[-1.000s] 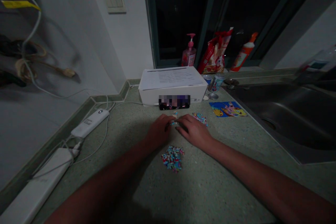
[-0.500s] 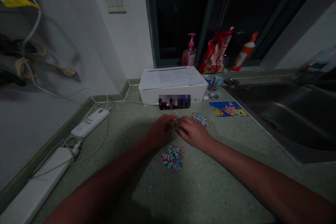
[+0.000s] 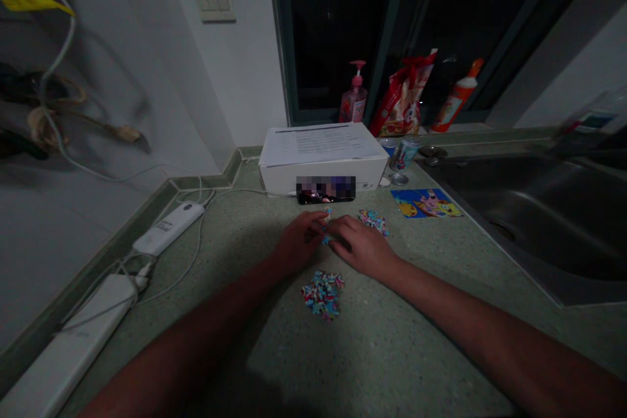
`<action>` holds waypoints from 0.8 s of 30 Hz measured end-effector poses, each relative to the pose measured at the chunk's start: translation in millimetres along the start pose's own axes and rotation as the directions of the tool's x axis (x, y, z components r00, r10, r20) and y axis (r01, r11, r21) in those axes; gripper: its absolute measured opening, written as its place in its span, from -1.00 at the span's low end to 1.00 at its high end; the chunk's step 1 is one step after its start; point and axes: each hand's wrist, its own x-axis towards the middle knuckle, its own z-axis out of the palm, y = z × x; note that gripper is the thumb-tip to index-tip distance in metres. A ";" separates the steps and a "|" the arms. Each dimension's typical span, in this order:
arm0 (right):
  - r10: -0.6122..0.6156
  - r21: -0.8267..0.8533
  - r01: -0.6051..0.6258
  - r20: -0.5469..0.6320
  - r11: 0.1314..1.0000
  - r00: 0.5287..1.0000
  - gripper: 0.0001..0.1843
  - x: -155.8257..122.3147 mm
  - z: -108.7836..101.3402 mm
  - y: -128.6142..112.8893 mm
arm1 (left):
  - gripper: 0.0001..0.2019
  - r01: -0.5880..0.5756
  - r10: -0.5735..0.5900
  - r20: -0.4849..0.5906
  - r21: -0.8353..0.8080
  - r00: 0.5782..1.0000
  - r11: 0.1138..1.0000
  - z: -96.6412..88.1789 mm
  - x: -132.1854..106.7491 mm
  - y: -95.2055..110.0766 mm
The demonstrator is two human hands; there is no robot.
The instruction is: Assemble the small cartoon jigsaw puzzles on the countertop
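Observation:
My left hand [image 3: 301, 240] and my right hand [image 3: 361, 245] meet over the counter, their fingertips bent together around a small strip of jigsaw pieces [image 3: 326, 240]. Only bits of the strip show between the fingers; the rest is covered. Just past the fingertips, more tiny pieces [image 3: 327, 210] peek out. Nearer to me lies a loose pile of multicoloured jigsaw pieces [image 3: 323, 295]. Behind my right hand is a second pile of pieces [image 3: 373, 221], partly covered by the hand.
A phone [image 3: 326, 191] leans on a white box [image 3: 279, 176] topped with paper. Right of it are a cartoon picture card [image 3: 426, 203], a can [image 3: 404, 155] and a steel sink [image 3: 533, 209]. On the left, a white power bank [image 3: 169, 228] and power strip [image 3: 73, 353] trail cables.
Both hands stay nearly in place with slight finger shifts. A little more of the strip between the fingertips shows now. The piles have not moved.

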 end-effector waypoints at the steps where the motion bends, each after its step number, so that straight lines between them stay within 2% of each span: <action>1: -0.004 0.005 0.004 0.010 1.000 1.000 -0.78 -0.3 -0.3 -0.2 | -0.54 0.008 -0.008 0.003 0.001 1.000 1.000 0.0 0.0 0.0; 5: -0.016 0.027 0.015 0.042 1.000 0.999 -0.77 -0.2 -1.0 -0.9 | -0.53 0.029 -0.029 0.003 -0.008 1.000 1.000 -0.1 0.3 -0.3; 18: -0.050 0.021 0.050 0.019 0.999 0.999 -0.78 -1.7 -1.9 2.0 | -0.58 0.068 -0.067 0.018 -0.063 0.998 0.996 -0.8 0.8 2.2; 24: -0.005 0.107 0.009 -0.032 0.994 0.999 -0.81 -1.7 -5.7 -1.1 | -0.64 0.112 -0.109 -0.129 0.018 0.986 0.993 -1.8 2.0 2.2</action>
